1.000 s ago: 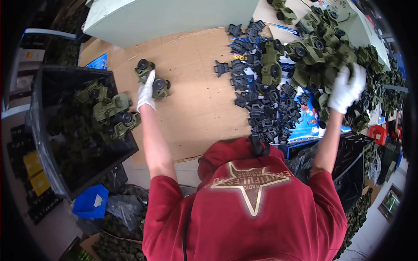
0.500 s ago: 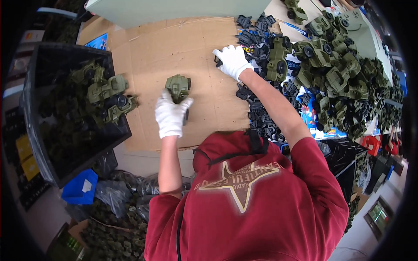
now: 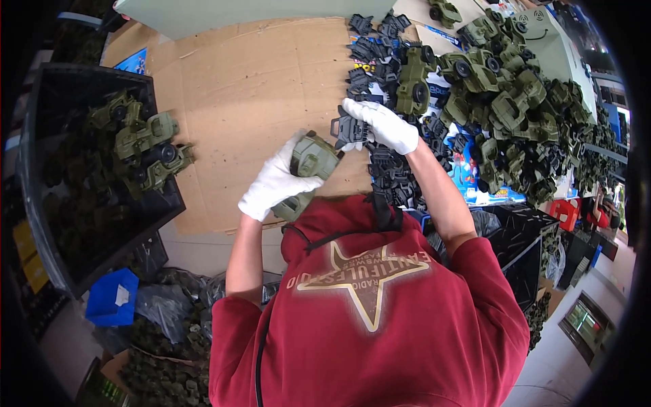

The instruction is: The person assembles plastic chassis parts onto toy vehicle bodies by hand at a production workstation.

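Observation:
My left hand [image 3: 270, 184], in a white glove, is closed round an olive-green toy jeep [image 3: 316, 157], lifted and tilted above the near side of the cardboard sheet [image 3: 251, 88]. Close to the jeep's far end, my gloved right hand [image 3: 388, 126] pinches a small black plastic bumper-like part [image 3: 348, 127] between thumb and fingers. Only a narrow gap shows between part and jeep. Several like black parts [image 3: 393, 169] lie in a loose row along the cardboard's right edge. The jeep's underside is hidden.
On the left stands a black crate [image 3: 166, 210] holding several green jeeps [image 3: 146, 139]. A large heap of jeeps [image 3: 519, 102] covers the right side. One jeep [image 3: 412, 80] lies among the black parts. A blue bin [image 3: 112, 298] sits below left, beside grey plastic bags [image 3: 166, 305].
My left hand has lifted the jeep off the cardboard and brought it right and nearer. My right hand has picked up a black part and drawn it toward the jeep.

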A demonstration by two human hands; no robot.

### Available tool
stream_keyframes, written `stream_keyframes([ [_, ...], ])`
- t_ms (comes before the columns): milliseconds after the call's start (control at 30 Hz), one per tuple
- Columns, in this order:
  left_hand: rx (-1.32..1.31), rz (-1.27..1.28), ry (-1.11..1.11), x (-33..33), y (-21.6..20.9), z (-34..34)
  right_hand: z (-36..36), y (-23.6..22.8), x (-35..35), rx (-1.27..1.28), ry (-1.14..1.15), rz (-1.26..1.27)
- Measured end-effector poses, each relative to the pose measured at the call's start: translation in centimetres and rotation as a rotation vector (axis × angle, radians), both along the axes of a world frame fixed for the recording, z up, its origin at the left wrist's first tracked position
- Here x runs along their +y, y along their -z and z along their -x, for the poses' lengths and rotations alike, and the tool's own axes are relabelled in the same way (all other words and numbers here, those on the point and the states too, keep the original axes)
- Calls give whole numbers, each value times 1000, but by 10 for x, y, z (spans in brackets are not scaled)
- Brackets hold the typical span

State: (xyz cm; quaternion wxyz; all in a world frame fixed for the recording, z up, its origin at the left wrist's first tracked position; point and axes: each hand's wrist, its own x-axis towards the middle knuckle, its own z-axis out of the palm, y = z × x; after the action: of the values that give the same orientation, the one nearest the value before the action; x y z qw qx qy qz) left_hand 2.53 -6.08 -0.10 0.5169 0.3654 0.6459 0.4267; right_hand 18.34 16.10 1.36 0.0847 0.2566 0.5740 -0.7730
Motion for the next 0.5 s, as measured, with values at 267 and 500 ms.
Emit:
stream_keyframes([
  [267,-299,-102,-92,12,-22,-27,-16,-21,-16,-53,38,-137],
  [500,-283,6,-139,9,-44,-30,-37,-7,-28,219,178,-18],
])
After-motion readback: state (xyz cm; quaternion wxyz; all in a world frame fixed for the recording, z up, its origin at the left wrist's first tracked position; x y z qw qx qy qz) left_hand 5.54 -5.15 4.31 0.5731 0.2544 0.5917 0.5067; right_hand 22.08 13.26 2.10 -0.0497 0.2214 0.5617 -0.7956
